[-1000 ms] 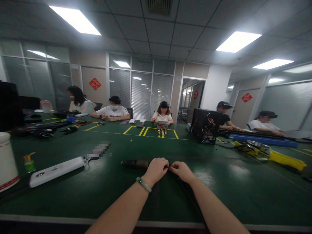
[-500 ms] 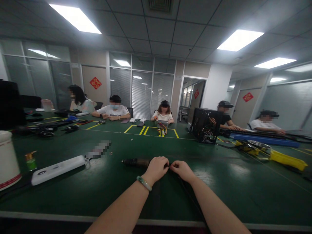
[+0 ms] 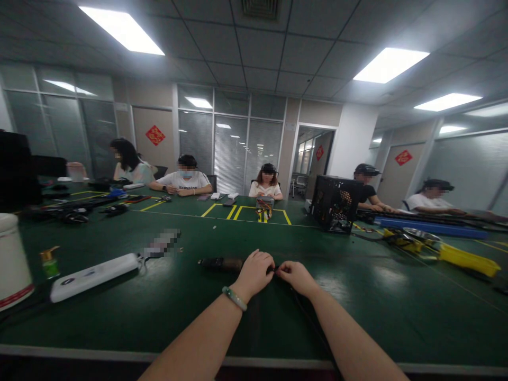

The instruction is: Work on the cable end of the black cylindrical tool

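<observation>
A dark corded tool shaped like an electric screwdriver (image 3: 226,264) lies on the green table, its narrow tip pointing left. My left hand (image 3: 257,272), with a green and white bangle at the wrist, is closed over the right end of its body. Just beside it, my right hand (image 3: 296,277) has thumb and fingers pinched together on the black cable (image 3: 307,312) where it meets the tool. The fingertips of both hands almost touch. My fingers hide the exact joint between cable and tool. From there the cable runs down toward the table's front edge.
At left are a white power strip (image 3: 95,276), a small green bottle (image 3: 50,263) and a white tub (image 3: 14,262). A black computer case (image 3: 334,203) stands beyond at right, near yellow trays (image 3: 468,259). Several people sit across the table, one behind bundled wires (image 3: 264,209).
My hands and the tool stay practically where they were. Across the table, the person behind the wires has lowered a hand slightly, and the person at far right has shifted their arms.
</observation>
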{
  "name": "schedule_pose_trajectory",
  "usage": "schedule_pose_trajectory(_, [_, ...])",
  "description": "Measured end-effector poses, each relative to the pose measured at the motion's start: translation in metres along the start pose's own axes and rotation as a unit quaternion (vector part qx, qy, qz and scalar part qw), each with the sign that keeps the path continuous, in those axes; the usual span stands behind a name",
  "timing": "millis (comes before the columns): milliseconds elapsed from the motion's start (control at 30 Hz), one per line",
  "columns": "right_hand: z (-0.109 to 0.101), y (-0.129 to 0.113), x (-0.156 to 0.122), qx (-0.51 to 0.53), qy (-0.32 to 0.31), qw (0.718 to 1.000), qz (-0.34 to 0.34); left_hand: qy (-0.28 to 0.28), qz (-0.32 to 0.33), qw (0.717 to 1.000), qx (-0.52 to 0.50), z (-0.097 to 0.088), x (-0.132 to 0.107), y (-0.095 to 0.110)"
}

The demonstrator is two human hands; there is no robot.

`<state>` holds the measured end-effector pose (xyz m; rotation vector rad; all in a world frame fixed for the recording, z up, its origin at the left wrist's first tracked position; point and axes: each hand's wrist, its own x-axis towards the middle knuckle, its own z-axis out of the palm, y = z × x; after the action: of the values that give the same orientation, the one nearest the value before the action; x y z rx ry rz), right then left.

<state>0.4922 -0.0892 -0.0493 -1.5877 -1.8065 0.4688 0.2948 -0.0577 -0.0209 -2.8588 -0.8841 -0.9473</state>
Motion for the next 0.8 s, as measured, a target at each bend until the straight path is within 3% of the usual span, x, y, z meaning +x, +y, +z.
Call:
schedule_pose_trajectory(433, [0.0, -0.002, 0.0, 0.008, 0.001, 1.0, 0.004, 0.002, -0.003, 1.0, -0.002, 0.0, 0.0, 0.0])
schedule_pose_trajectory(800, [0.004, 0.005, 0.002, 0.008, 0.006, 1.0, 0.002, 0.015, 0.018, 1.0, -0.012, 0.01, 0.002, -0.004])
